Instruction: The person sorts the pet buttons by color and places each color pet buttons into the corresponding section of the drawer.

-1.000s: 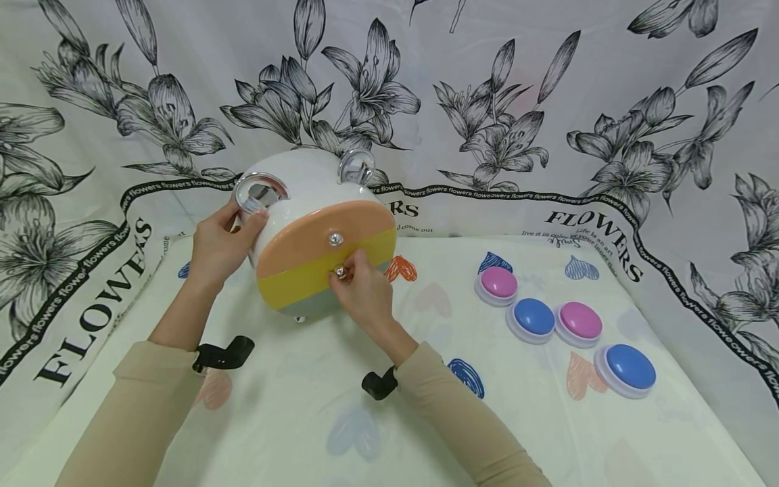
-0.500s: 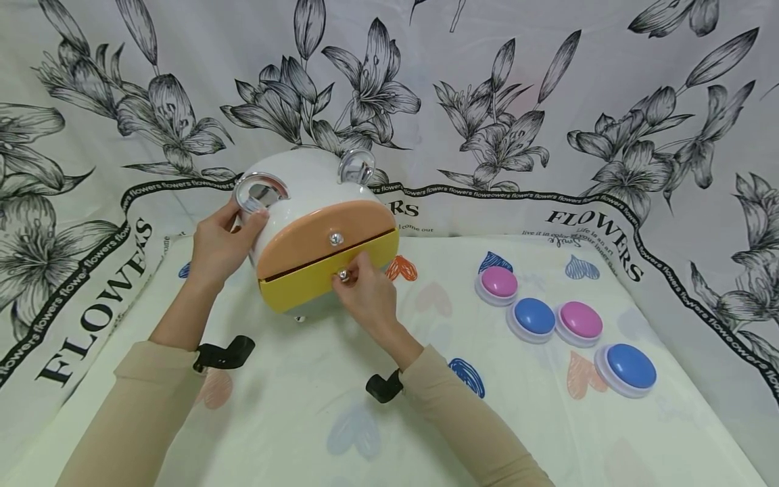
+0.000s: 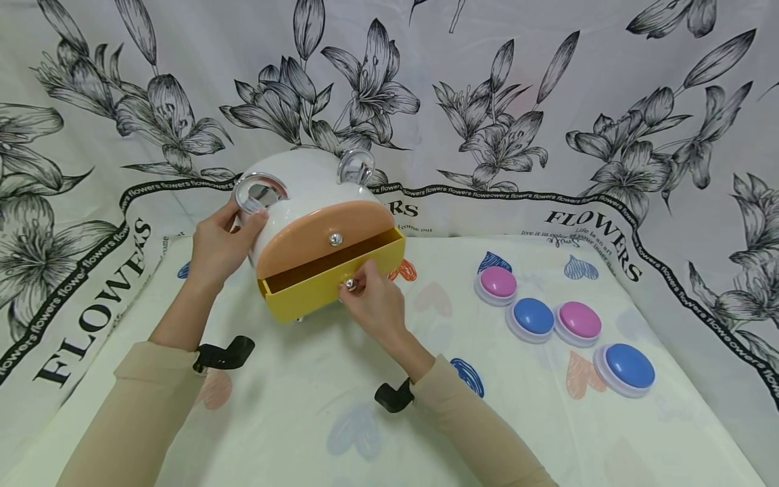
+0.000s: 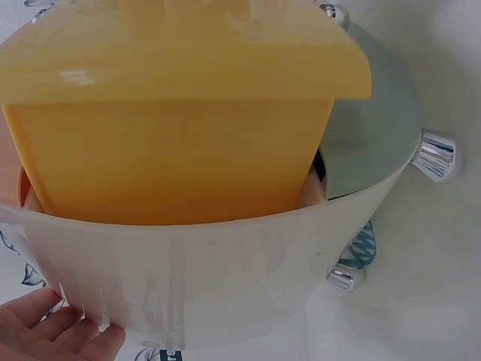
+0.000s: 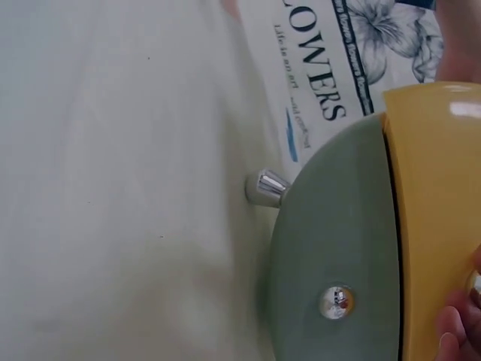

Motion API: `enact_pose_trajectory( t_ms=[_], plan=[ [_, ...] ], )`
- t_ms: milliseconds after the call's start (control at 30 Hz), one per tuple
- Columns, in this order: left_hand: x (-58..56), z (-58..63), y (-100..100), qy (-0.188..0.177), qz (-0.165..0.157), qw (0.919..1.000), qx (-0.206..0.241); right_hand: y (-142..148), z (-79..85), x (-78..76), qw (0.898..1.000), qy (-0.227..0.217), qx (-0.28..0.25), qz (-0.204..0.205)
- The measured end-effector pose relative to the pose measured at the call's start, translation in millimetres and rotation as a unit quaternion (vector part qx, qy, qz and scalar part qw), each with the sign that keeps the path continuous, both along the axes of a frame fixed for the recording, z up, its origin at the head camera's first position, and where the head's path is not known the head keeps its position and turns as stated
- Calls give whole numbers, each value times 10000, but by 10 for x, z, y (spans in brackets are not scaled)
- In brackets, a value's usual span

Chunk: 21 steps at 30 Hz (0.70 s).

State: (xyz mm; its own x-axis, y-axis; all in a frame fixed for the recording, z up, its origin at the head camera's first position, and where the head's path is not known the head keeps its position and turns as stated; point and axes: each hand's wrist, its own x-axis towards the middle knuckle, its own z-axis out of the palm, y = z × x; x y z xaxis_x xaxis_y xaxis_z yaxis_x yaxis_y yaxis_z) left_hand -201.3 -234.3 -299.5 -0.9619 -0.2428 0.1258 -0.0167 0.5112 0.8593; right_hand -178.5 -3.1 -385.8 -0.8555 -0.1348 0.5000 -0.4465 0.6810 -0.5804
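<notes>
A white, rounded drawer box (image 3: 298,172) shaped like an alarm clock, with two chrome bells on top, stands on the table. Its yellow middle drawer (image 3: 304,291) is pulled partway out, and the inside shows brown in shadow. The orange top drawer (image 3: 316,237) and the green bottom drawer (image 5: 338,226) are closed. My right hand (image 3: 374,301) pinches the silver knob (image 3: 349,284) of the yellow drawer between thumb and fingers. With the left hand (image 3: 222,243) I hold the box's left side, just below the left bell (image 3: 260,193).
To the right on the table are pink buttons (image 3: 499,282) and blue buttons (image 3: 631,366) with white bases. A floral cloth (image 3: 475,162) hangs behind the table. Chrome feet (image 4: 437,156) carry the box.
The yellow drawer has gone from closed to partly out, coming toward me with my right hand on its knob. My left hand has stayed on the box.
</notes>
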Motion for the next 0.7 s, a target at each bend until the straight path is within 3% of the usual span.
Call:
enact_pose_trajectory(
  t_ms=[700],
  plan=[
    [35, 21, 9, 164, -48, 9998, -35, 166, -18, 234, 9997, 220, 100, -40]
  ],
)
